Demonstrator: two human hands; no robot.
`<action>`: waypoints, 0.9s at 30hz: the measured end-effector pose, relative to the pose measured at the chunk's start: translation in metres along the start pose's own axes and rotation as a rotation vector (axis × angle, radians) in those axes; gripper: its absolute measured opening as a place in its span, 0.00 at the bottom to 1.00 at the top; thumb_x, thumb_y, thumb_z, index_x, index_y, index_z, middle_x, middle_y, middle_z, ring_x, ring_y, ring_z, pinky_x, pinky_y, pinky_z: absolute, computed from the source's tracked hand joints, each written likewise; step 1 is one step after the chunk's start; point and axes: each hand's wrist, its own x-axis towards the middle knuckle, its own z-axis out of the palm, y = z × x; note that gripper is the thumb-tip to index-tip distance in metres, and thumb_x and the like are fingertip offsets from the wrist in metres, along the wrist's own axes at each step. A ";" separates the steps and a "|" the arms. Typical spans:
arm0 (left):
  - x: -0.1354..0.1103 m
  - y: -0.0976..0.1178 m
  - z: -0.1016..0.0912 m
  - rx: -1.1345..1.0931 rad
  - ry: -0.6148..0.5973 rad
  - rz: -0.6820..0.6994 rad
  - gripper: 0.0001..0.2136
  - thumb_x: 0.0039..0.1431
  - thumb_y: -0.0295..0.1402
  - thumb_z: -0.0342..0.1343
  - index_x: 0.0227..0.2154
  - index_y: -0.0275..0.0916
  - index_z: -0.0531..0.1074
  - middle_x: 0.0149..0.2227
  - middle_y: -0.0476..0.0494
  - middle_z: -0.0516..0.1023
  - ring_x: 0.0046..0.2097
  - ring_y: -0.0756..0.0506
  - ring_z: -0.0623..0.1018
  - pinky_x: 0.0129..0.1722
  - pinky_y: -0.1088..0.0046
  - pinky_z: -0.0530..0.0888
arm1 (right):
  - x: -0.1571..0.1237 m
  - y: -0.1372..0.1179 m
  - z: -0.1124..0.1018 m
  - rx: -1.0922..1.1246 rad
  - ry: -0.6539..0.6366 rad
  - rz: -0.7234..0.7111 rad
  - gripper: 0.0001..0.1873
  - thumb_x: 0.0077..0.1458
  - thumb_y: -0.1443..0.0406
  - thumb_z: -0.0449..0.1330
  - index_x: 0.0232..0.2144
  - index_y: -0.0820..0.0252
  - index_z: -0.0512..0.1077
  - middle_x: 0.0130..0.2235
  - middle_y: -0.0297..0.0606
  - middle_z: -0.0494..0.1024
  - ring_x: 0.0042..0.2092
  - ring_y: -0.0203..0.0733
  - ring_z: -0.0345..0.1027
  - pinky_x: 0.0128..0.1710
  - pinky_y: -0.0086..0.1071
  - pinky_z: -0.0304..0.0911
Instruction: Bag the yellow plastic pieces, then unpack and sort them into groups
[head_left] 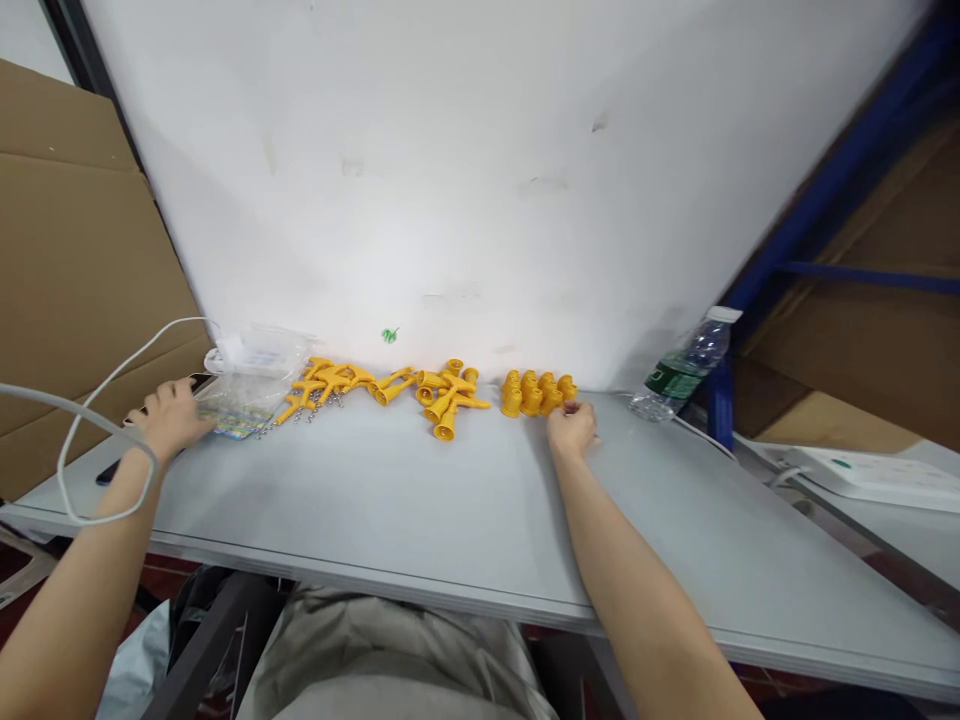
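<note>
My right hand (572, 426) reaches to the far edge of the grey table (420, 520), fingers curled at the right end of a row of small yellow cone-shaped parts (536, 393); it seems to pinch one. My left hand (171, 412) rests at the table's left, fingers bent over the edge of a clear plastic bag (251, 385) with colourful printed contents. Between the two hands lie two loose heaps of yellow trumpet-shaped pieces (448, 395), some with small metal chains (319, 400).
A white wall panel (480, 180) stands right behind the parts. A plastic water bottle (686, 365) leans at the back right. A white cable (105, 400) loops over my left wrist. Cardboard (67, 260) stands at left, a blue rack (825, 190) at right.
</note>
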 end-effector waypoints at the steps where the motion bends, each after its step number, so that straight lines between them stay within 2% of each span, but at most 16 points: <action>1: -0.008 0.015 -0.001 0.001 0.036 0.092 0.31 0.49 0.37 0.56 0.57 0.37 0.58 0.62 0.29 0.62 0.60 0.29 0.63 0.55 0.47 0.60 | 0.000 0.000 0.000 0.018 0.013 -0.012 0.06 0.43 0.71 0.51 0.28 0.58 0.61 0.33 0.36 0.68 0.43 0.51 0.66 0.52 0.55 0.51; 5: -0.033 0.085 0.005 -0.190 0.106 0.422 0.24 0.54 0.36 0.51 0.55 0.37 0.63 0.61 0.31 0.63 0.60 0.32 0.64 0.56 0.51 0.62 | -0.001 -0.005 0.000 0.113 0.056 -0.138 0.06 0.44 0.70 0.51 0.28 0.56 0.58 0.32 0.35 0.65 0.41 0.47 0.64 0.51 0.52 0.54; 9: -0.047 0.153 0.023 -0.373 -0.005 0.731 0.19 0.54 0.34 0.51 0.50 0.40 0.68 0.56 0.37 0.70 0.58 0.36 0.68 0.56 0.55 0.64 | -0.006 -0.014 0.000 0.153 0.001 -0.356 0.07 0.46 0.70 0.51 0.29 0.54 0.56 0.33 0.35 0.64 0.37 0.43 0.61 0.47 0.44 0.59; 11: -0.050 0.183 0.032 -0.426 -0.100 0.798 0.17 0.54 0.32 0.51 0.48 0.41 0.70 0.53 0.39 0.73 0.57 0.37 0.70 0.56 0.56 0.65 | -0.011 -0.019 0.000 0.164 -0.040 -0.450 0.06 0.48 0.69 0.51 0.30 0.54 0.56 0.33 0.35 0.65 0.36 0.41 0.60 0.45 0.42 0.60; 12: -0.050 0.197 0.037 -0.453 -0.145 0.796 0.16 0.55 0.32 0.51 0.47 0.40 0.71 0.52 0.38 0.74 0.55 0.38 0.71 0.56 0.57 0.65 | -0.013 -0.022 0.001 0.170 -0.066 -0.495 0.06 0.48 0.69 0.51 0.30 0.54 0.57 0.33 0.35 0.65 0.35 0.41 0.59 0.44 0.41 0.60; 15: -0.046 0.234 0.047 -0.546 -0.275 0.659 0.14 0.60 0.32 0.49 0.48 0.36 0.70 0.51 0.34 0.76 0.54 0.38 0.73 0.54 0.61 0.66 | -0.021 -0.029 0.002 0.172 -0.163 -0.626 0.05 0.49 0.68 0.51 0.31 0.54 0.58 0.34 0.38 0.67 0.35 0.42 0.60 0.42 0.41 0.62; 19: -0.038 0.266 0.056 -0.585 -0.462 0.431 0.17 0.59 0.35 0.53 0.50 0.36 0.66 0.48 0.32 0.78 0.52 0.37 0.75 0.51 0.63 0.67 | -0.029 -0.035 0.004 0.136 -0.245 -0.748 0.06 0.49 0.68 0.50 0.32 0.55 0.61 0.34 0.39 0.68 0.35 0.44 0.62 0.42 0.43 0.62; 23: -0.034 0.282 0.064 -0.486 -0.435 0.357 0.20 0.50 0.39 0.61 0.46 0.37 0.69 0.47 0.30 0.78 0.56 0.32 0.71 0.53 0.60 0.65 | -0.033 -0.037 0.006 0.131 -0.276 -0.796 0.08 0.48 0.69 0.50 0.34 0.55 0.62 0.35 0.40 0.69 0.36 0.45 0.63 0.41 0.43 0.63; 25: -0.032 0.286 0.067 -0.448 -0.411 0.346 0.19 0.47 0.38 0.63 0.42 0.38 0.71 0.47 0.29 0.78 0.59 0.31 0.69 0.53 0.60 0.65 | -0.035 -0.037 0.006 0.140 -0.294 -0.813 0.08 0.49 0.69 0.50 0.34 0.55 0.62 0.35 0.41 0.69 0.36 0.46 0.63 0.41 0.43 0.63; 27: -0.029 0.290 0.068 -0.478 -0.437 0.301 0.16 0.44 0.36 0.65 0.38 0.39 0.73 0.46 0.30 0.79 0.59 0.30 0.68 0.53 0.60 0.65 | -0.037 -0.038 0.006 0.136 -0.314 -0.828 0.08 0.50 0.70 0.50 0.34 0.55 0.63 0.36 0.42 0.70 0.36 0.46 0.64 0.41 0.43 0.64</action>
